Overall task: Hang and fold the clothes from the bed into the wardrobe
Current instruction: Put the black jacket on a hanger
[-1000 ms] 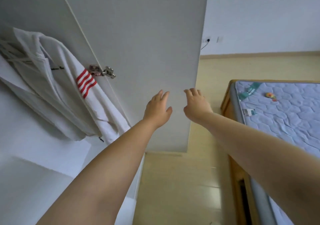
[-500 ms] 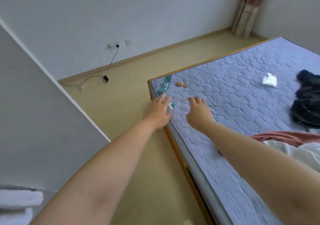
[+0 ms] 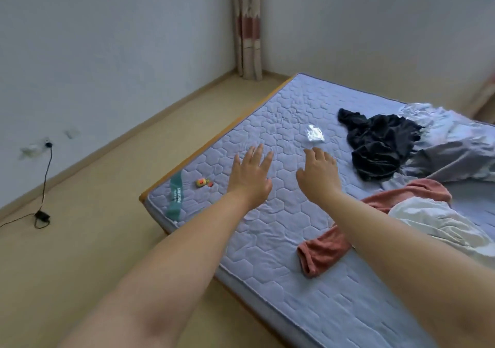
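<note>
Clothes lie on the right half of a bed with a bare quilted lilac mattress (image 3: 281, 240). A dark crumpled garment (image 3: 380, 144) sits toward the far side. A pink-red garment (image 3: 326, 251) lies nearer me, partly under my right forearm, with a white garment (image 3: 434, 219) on top of it. A grey-lilac cloth (image 3: 455, 149) lies at the right edge. My left hand (image 3: 250, 176) and my right hand (image 3: 318, 175) are both stretched out over the mattress, fingers relaxed and holding nothing. The wardrobe is out of view.
A small crumpled clear wrapper (image 3: 314, 134) lies on the mattress beyond my right hand. A small yellow-and-orange object (image 3: 202, 182) sits near the bed's left corner. On the wooden floor (image 3: 93, 240) a black cable and plug (image 3: 41, 216) trail from a wall socket. A curtain (image 3: 247, 26) hangs in the corner.
The view has swung right from the wardrobe door and hanging white robe to the bed. Both empty hands stayed outstretched; the dark, pink and white garments came into view.
</note>
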Tool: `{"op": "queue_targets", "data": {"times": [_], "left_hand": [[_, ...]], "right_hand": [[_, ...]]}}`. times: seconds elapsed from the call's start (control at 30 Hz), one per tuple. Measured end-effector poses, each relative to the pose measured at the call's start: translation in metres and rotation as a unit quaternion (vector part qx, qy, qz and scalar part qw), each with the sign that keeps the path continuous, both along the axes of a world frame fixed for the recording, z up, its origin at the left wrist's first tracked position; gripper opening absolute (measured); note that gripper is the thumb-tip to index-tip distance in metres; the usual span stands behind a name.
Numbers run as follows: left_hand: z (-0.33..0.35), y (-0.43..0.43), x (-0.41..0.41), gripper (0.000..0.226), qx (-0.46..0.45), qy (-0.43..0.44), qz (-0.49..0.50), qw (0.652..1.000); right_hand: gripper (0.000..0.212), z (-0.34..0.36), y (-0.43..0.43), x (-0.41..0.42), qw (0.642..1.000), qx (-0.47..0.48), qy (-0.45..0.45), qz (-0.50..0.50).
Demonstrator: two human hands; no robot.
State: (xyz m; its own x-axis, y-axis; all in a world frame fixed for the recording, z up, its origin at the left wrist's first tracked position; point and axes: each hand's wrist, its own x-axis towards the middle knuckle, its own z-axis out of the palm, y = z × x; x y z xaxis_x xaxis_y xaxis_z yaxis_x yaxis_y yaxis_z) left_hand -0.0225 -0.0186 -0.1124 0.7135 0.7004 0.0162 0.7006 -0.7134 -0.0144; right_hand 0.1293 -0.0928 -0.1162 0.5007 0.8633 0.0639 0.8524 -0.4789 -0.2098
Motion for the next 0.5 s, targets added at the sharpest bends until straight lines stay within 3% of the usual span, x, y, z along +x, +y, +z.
{"op": "queue_targets", "data": {"times": [0.3,0.5], "left_hand": [[0.036,0.149,0.007,0.069,0.074,-0.031,-0.034,0.996],[0.047,0.234,-0.019,0.07,0.097,-0.035,-0.006,0.995]], "right_hand": [[0.06,0.037,0.115,-0.007,0.996,0.032,-0.065,-0.052],[0.06,0.05,0.212,-0.024,0.997,0.049,-0.048,-0.027]]}}
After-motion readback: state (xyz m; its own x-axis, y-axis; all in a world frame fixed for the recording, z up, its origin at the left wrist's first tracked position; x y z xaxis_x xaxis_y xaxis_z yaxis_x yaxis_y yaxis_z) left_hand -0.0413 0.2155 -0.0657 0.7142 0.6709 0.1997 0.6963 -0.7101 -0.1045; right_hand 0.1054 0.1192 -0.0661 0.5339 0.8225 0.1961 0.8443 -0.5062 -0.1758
